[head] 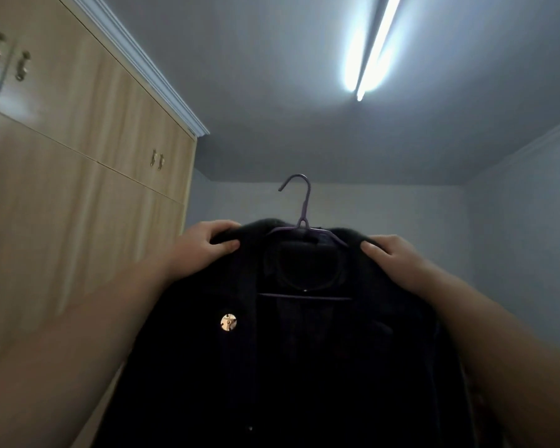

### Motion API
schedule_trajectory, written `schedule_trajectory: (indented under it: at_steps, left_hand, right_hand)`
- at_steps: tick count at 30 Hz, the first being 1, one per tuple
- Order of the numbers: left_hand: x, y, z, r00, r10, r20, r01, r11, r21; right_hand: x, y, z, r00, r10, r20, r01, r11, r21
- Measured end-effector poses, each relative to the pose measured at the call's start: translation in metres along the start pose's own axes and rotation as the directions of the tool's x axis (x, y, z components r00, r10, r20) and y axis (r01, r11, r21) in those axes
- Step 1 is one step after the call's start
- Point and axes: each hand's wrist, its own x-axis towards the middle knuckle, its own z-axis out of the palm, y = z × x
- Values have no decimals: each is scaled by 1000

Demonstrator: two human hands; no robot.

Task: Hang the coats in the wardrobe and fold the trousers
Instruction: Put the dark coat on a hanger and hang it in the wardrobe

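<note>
A black coat (304, 367) with a gold button (228, 322) hangs on a purple hanger (299, 206), held up in front of me at head height. My left hand (204, 245) grips the coat's left shoulder, fingers curled over the top. My right hand (392, 257) grips the right shoulder. The hanger's hook sticks up above the collar and points left. The light wooden wardrobe (78, 189) stands at my left with all its doors closed. No trousers are in view.
Small metal handles (157, 160) sit on the wardrobe's upper doors, with another pair (8, 56) at the top left. A lit tube lamp (372, 50) runs along the grey ceiling. Plain walls stand ahead and at the right.
</note>
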Motion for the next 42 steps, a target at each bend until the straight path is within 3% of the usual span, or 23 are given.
schedule_trajectory:
  at_steps: [3, 6, 9, 12, 16, 19, 21, 25, 29, 33, 36, 40, 42]
  left_hand:
    - [-9, -10, 4, 981, -112, 157, 140, 973, -185]
    - [-21, -19, 13, 888, -228, 398, 381, 850, -363]
    - [-27, -32, 24, 783, -339, 522, 509, 832, -222]
    - [-29, -32, 38, 837, -319, 444, 385, 921, -64]
    - [-28, -40, 47, 971, -174, 163, 190, 978, -86]
    - [-22, -47, 52, 993, -110, 51, 111, 994, -19]
    - [-17, -42, 59, 997, -69, 19, 69, 998, 1]
    - [0, -22, 66, 999, 15, -48, -15, 1000, 9]
    - [16, -16, 63, 985, 110, -131, -92, 986, 139]
    - [49, -19, 50, 990, 78, -116, -31, 932, 362]
    - [80, 2, 36, 996, 37, -76, 0, 899, 438]
    - [107, 24, 29, 1000, -31, -5, 31, 936, 351]
    - [111, 19, 36, 1000, -21, -3, 21, 959, 281]
  right_hand:
    - [-7, 1, 10, 1000, 9, -19, -11, 994, -109]
    - [-17, 2, 28, 1000, 9, -14, -12, 959, -282]
    - [-25, 5, 40, 996, 81, 35, -67, 953, -294]
    - [-28, 13, 48, 991, 115, 62, -97, 967, -234]
    - [-33, 10, 44, 995, -3, 102, 17, 990, -141]
    - [-39, 1, 36, 960, 10, 281, 38, 986, -165]
    - [-39, 1, 36, 950, 15, 312, 38, 986, -165]
    - [-25, 4, 37, 993, -20, 112, 42, 981, -188]
    - [-7, 6, 28, 998, -52, -30, 46, 986, -161]
    - [23, 12, 17, 984, -128, -124, 78, 935, -346]
    - [48, 10, 3, 951, -153, -270, 11, 885, -465]
    - [72, -4, -11, 916, -5, -400, -208, 849, -486]
    - [78, -13, -12, 911, 15, -411, -230, 847, -480]
